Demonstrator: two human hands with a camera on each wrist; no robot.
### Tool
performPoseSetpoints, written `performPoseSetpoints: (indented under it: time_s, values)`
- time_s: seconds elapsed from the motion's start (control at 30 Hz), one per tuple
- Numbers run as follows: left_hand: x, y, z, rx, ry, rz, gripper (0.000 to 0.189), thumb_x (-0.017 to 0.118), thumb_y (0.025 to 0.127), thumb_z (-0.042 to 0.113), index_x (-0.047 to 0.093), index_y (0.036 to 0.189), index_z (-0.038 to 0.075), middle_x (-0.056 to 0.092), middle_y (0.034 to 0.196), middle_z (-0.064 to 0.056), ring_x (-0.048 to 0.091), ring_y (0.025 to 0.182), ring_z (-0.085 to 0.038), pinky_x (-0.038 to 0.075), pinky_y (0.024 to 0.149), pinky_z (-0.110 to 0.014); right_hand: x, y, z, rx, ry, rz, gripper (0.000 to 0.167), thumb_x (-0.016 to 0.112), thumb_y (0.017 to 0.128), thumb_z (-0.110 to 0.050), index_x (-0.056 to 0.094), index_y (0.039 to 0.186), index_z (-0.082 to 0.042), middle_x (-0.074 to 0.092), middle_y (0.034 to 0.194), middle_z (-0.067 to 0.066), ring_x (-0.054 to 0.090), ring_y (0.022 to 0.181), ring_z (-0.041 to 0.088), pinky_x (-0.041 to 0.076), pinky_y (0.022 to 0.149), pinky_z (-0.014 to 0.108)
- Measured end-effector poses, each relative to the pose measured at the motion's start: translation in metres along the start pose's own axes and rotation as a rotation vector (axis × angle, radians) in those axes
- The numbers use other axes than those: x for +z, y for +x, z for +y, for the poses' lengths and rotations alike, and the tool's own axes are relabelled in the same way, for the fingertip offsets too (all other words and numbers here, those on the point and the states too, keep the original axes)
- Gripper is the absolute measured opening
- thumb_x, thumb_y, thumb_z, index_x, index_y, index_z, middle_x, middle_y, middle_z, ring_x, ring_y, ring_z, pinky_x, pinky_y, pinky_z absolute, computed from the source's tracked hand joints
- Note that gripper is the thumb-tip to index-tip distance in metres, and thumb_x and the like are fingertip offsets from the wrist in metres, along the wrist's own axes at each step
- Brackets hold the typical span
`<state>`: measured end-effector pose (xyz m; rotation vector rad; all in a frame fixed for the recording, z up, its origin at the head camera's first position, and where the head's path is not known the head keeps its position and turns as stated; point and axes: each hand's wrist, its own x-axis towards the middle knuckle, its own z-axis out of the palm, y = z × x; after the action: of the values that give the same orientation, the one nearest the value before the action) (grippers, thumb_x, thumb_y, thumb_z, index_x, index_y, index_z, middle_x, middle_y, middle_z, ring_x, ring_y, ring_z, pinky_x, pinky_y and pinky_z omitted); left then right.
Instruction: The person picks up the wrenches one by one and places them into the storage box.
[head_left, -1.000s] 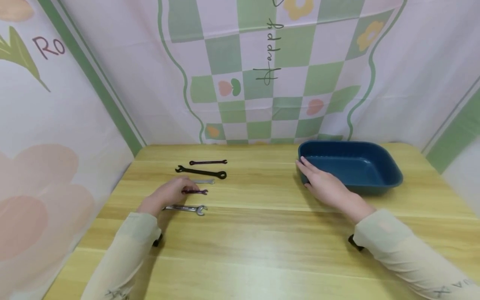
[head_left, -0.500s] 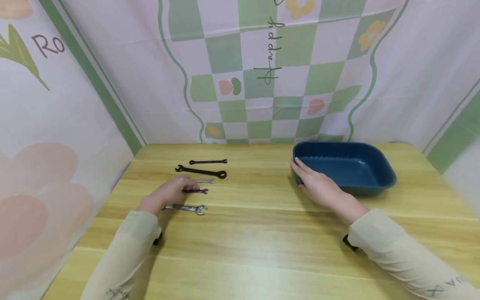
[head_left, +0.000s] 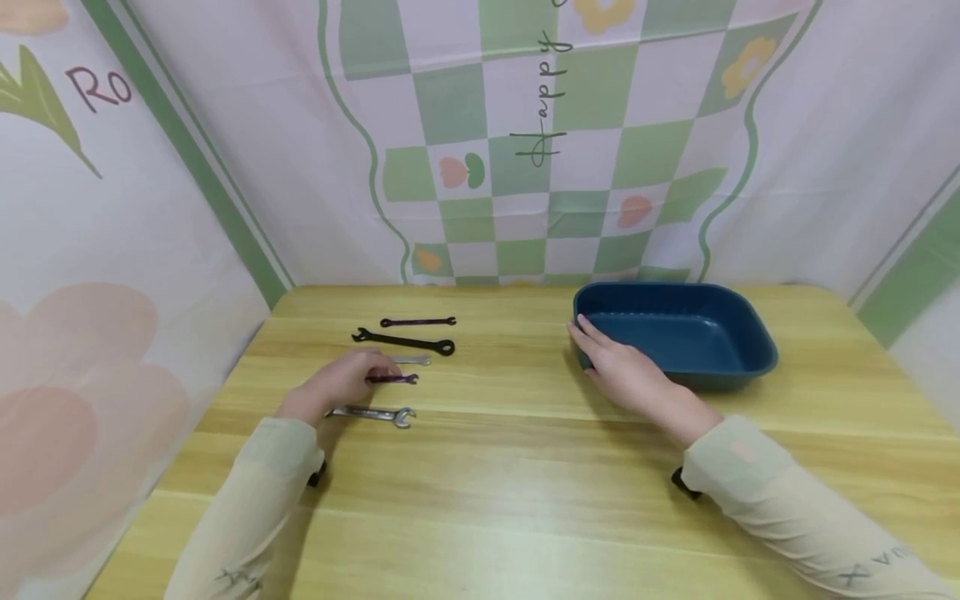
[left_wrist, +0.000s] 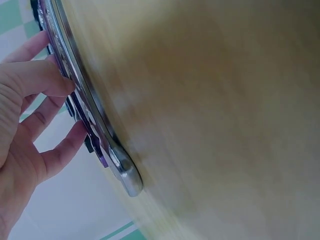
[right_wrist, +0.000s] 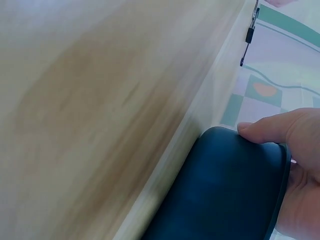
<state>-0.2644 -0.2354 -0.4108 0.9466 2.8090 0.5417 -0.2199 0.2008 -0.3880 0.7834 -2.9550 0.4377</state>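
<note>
In the head view my left hand (head_left: 341, 383) is over the row of wrenches at the left. Its thumb and fingers pinch a small purple wrench (head_left: 405, 379), whose open end sticks out to the right. A silver wrench (head_left: 375, 414) lies just nearer to me; a smaller silver wrench (head_left: 414, 360), partly hidden by the hand, lies just beyond. My right hand (head_left: 626, 379) holds the near left corner of a dark blue basin (head_left: 675, 379). In the right wrist view the thumb presses the basin's outer wall (right_wrist: 225, 185), with the other fingers partly hidden beyond the rim.
Beyond the left hand lie a black wrench (head_left: 405, 341) and a thin purple wrench (head_left: 420, 322). All stand on a wooden table (head_left: 495, 483). A patterned cloth (head_left: 517, 208) hangs along its back edge.
The basin has slid to the left together with my right hand. My left hand and the wrenches have stayed in about the same place.
</note>
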Motion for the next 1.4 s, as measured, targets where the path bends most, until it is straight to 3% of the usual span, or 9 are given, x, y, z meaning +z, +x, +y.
performPoseSetpoints:
  time_s: [0.27,0.53,0.8,1.4]
  values:
    - [0.001,0.0,-0.001,0.025,-0.007,0.008,0.057,0.053,0.074,-0.03,0.077,0.111,0.006,0.071,0.11,-0.01,0.065,0.105,-0.032,0.055,0.093,-0.046,0.004,0.004,-0.006,-0.008,-0.002,0.001,0.069,0.069,0.094,0.002,0.036,0.155,0.006,0.028,0.16,0.029,0.042,0.042,0.011,0.041,0.047,0.028]
    - [0.001,0.0,0.001,-0.014,-0.037,-0.013,0.057,0.054,0.075,-0.028,0.077,0.112,0.008,0.07,0.112,-0.008,0.065,0.104,-0.029,0.056,0.092,-0.044,0.008,0.007,-0.013,-0.017,0.001,0.022,0.069,0.07,0.093,0.003,0.038,0.154,0.007,0.031,0.159,0.029,0.047,0.045,0.014,0.043,0.048,0.029]
    - [0.002,0.002,-0.001,0.008,-0.033,0.006,0.058,0.052,0.073,-0.029,0.078,0.111,0.007,0.071,0.11,-0.009,0.065,0.104,-0.029,0.056,0.092,-0.044,0.01,0.011,-0.023,-0.003,0.001,0.021,0.07,0.071,0.093,0.002,0.037,0.155,0.005,0.031,0.16,0.028,0.05,0.047,0.015,0.045,0.048,0.029]
    - [0.001,0.0,-0.002,0.01,-0.025,0.001,0.058,0.054,0.075,-0.028,0.078,0.113,0.008,0.07,0.11,-0.007,0.064,0.104,-0.028,0.055,0.092,-0.045,0.021,0.02,-0.046,-0.022,-0.003,0.042,0.069,0.07,0.093,0.002,0.038,0.154,0.007,0.032,0.159,0.028,0.041,0.042,0.012,0.041,0.045,0.025]
